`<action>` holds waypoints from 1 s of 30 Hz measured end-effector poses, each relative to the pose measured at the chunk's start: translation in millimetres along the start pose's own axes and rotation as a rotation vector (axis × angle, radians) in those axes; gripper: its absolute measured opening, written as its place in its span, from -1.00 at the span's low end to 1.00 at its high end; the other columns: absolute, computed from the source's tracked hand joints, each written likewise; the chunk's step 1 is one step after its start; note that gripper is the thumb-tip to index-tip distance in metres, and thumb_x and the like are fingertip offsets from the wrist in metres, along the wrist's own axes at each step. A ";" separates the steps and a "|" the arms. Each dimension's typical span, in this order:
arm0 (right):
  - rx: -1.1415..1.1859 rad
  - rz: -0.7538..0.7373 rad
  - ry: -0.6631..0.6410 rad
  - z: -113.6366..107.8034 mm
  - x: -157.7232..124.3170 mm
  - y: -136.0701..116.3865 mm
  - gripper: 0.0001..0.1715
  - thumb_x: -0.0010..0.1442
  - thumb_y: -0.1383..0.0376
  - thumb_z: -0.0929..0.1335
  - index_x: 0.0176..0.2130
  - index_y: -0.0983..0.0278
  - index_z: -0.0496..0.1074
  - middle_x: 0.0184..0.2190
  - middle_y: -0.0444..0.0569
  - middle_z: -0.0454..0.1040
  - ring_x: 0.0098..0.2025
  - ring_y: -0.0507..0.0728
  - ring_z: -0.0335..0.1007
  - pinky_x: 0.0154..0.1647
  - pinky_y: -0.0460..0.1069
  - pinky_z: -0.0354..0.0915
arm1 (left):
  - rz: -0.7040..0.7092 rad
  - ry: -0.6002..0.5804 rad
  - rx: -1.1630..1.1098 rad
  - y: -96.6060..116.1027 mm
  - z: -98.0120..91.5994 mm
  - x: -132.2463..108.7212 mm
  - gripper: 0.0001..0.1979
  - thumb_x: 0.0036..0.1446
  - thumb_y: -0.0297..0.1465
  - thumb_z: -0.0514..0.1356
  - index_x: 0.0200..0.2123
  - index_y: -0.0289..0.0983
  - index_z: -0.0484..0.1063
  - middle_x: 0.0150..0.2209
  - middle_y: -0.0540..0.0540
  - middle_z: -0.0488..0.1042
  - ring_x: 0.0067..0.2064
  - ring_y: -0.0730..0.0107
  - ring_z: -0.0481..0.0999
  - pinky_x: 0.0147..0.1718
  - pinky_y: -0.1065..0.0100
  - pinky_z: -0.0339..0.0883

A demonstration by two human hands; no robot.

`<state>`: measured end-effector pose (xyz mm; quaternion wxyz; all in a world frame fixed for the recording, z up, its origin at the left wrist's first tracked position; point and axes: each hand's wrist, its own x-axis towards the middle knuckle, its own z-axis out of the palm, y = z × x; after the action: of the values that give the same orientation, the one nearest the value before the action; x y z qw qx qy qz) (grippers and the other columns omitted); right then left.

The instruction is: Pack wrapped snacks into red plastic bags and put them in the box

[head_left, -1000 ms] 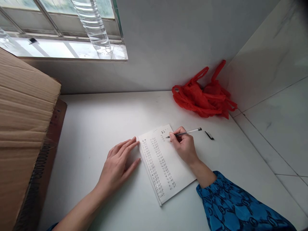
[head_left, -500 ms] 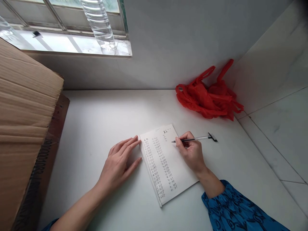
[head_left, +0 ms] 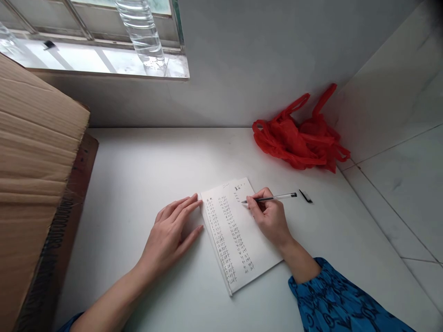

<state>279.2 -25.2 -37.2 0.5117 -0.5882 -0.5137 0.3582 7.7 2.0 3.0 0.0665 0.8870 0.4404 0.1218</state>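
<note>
A notebook lies tilted on the white tabletop, its page bearing two long columns of handwritten figures and a short third one at the top. My right hand grips a clear-barrelled pen with a dark front end. The pen's tip is at the short third column, and the side of this hand rests on the page. My left hand lies with fingers spread, its fingertips at the notebook's left edge. Beyond the pen's rear end, a black pen cap lies on the table.
A crumpled red plastic bag sits in the back right corner against the wall. At the left stands a cardboard box. A clear water bottle is on the windowsill. Marble-look tiles border the right side.
My right hand has shifted slightly left with the pen, whose tip moved toward the third column. The pen's rear end has drawn away from the cap. My left hand has hardly moved.
</note>
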 end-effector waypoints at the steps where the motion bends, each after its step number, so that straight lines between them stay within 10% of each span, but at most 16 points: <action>1: 0.006 0.003 -0.006 0.0 0.4 0.6 -0.74 0.34 0.14 0.36 -0.34 0.20 0.30 -0.52 -0.17 0.44 -0.55 0.01 0.31 -0.55 -0.10 0.20 | 0.000 0.000 0.000 0.0 -0.1 -0.4 -0.53 0.35 -0.23 0.11 0.29 -0.09 0.16 0.32 -0.06 0.31 0.29 0.06 0.27 0.17 -0.02 0.25; 30: -0.069 -0.002 -0.054 -0.8 0.8 -1.7 -0.77 0.34 0.15 0.35 -0.32 0.21 0.33 -0.47 -0.12 0.50 -0.45 0.08 0.46 -0.47 -0.06 0.25 | -0.004 0.003 -0.011 1.9 -0.6 0.3 -0.53 0.34 -0.23 0.12 0.28 -0.09 0.18 0.31 -0.06 0.32 0.29 0.06 0.28 0.17 -0.03 0.26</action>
<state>279.7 -24.6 -35.3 0.4776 -0.5951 -0.5399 0.3553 9.1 1.1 4.0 0.0710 0.8855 0.4418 0.1255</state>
